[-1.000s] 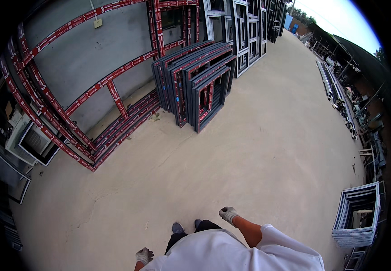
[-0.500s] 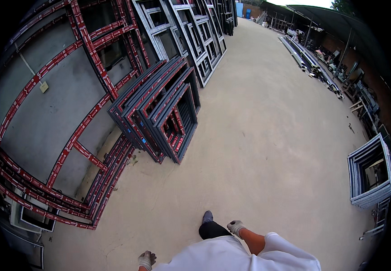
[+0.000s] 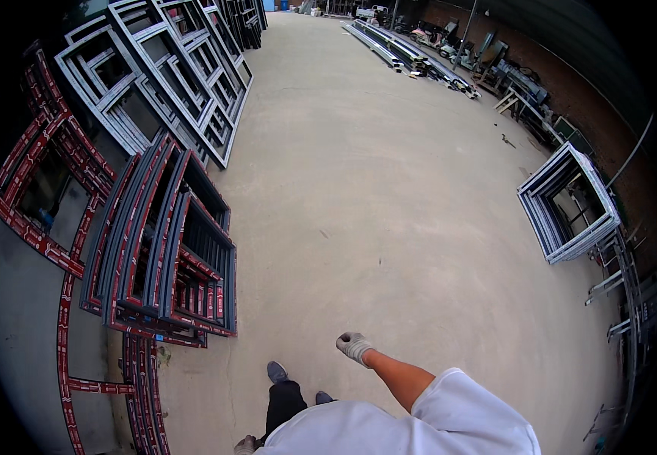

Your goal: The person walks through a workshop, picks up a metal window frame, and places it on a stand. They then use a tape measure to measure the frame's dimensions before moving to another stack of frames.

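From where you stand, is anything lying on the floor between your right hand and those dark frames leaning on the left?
Nothing visible does. The gloved right hand hangs over bare concrete floor, holding nothing. Between it and the stack of dark window frames against the wall, only open floor and the person's own shoe show.

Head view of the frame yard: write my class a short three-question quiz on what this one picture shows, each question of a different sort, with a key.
1. True or false: the right hand holds a frame.
2. The dark stack of frames nearest the person leans at the person's: A) left B) right C) behind.
3. Fill in: both hands wear pale ___.

Key:
1. False; it swings free, gloved, above the concrete floor.
2. A; the light grey frame stack stands at the right.
3. Gloves; the left hand barely shows at the lower edge.
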Tool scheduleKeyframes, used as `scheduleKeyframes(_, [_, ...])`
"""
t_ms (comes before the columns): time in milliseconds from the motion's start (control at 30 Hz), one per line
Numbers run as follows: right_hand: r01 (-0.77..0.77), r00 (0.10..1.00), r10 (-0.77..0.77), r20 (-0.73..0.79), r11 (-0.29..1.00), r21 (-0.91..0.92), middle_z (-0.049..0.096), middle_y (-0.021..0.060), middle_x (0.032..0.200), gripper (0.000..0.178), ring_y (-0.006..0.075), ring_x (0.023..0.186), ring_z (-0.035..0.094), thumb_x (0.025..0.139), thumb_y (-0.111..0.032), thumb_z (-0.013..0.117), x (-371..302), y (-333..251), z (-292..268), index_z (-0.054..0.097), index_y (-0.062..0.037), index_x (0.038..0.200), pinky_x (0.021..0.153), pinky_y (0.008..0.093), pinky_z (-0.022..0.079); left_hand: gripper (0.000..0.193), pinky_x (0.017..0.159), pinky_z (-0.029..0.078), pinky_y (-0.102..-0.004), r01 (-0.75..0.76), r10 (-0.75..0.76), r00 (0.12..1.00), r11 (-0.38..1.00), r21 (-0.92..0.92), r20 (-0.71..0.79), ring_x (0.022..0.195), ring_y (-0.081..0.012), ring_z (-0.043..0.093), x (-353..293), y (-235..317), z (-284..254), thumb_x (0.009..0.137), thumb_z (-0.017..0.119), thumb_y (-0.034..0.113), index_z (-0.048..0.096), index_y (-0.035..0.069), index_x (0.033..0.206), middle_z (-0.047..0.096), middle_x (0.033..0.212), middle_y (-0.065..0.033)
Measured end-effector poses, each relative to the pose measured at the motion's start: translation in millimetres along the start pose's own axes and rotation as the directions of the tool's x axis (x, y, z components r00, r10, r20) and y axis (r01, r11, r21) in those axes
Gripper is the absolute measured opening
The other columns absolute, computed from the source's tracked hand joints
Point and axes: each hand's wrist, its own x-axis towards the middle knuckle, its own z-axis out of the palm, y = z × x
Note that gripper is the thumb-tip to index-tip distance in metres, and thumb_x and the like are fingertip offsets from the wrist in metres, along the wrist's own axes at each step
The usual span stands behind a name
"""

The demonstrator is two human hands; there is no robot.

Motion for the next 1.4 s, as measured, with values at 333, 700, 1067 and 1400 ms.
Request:
scheduleKeyframes(333, [-0.584, 0.793, 0.605, -0.078, 0.789, 0.191, 0.066, 0.0063, 0.075, 0.025, 0.0149, 0.062, 0.062, 0.081, -0.024, 0.061, 111.2, 51.1, -29.9, 0.067, -0.0034, 0.094, 0.057, 0.0313, 0.052, 0.034, 0.061, 0.053, -0.0396, -0.046, -0.069, 0.955, 0.927, 0.372, 0.289, 0.069, -0.026, 0.065, 240.0, 252.8, 120.3, 0.088, 0.056, 0.03, 0.065, 0.0, 0.1, 0.069, 0.082, -0.015])
scheduleKeyframes(700, [-0.532, 0.745, 0.66, -0.097, 0.676, 0.51, 0.068, 0.0097, 0.078, 0.032, 0.0168, 0.065, 0.063, 0.081, -0.025, 0.06, 274.1, -113.7, -66.2, 0.068, -0.0002, 0.1, 0.063, 0.0314, 0.052, 0.028, 0.057, 0.053, -0.0317, -0.371, 0.228, 0.785, 0.918, 0.141, 0.576, 0.068, -0.0203, 0.066, 309.8, 686.2, 319.0, 0.093, 0.057, 0.029, 0.06, 0.004, 0.106, 0.069, 0.086, -0.0097])
scheduleKeyframes(1067, [-0.542, 0.821, 0.563, -0.093, 0.821, 0.179, 0.07, 0.012, 0.082, 0.033, 0.0226, 0.072, 0.066, 0.077, -0.029, 0.061, 652.0, -223.7, -198.1, 0.07, -0.0036, 0.096, 0.068, 0.036, 0.053, 0.028, 0.056, 0.055, -0.0385, -0.121, -0.026, 0.93, 0.92, 0.372, 0.368, 0.065, -0.025, 0.067, 417.9, 784.5, 447.4, 0.09, 0.057, 0.027, 0.061, 0.001, 0.102, 0.069, 0.081, -0.014])
scheduleKeyframes(1400, [0.012, 0.989, 0.015, -0.15, 0.984, 0.179, 0.07, 0.0178, 0.099, 0.035, 0.0293, 0.094, 0.067, 0.083, -0.032, 0.056, 971.1, -530.6, -346.1, 0.068, -0.0044, 0.102, 0.084, 0.0368, 0.051, 0.029, 0.062, 0.055, -0.0406, -0.089, -0.049, 0.938, 0.923, 0.375, 0.343, 0.072, -0.0277, 0.068, 463.1, 1022.0, 617.4, 0.089, 0.058, 0.027, 0.062, 0.001, 0.101, 0.069, 0.09, -0.0168])
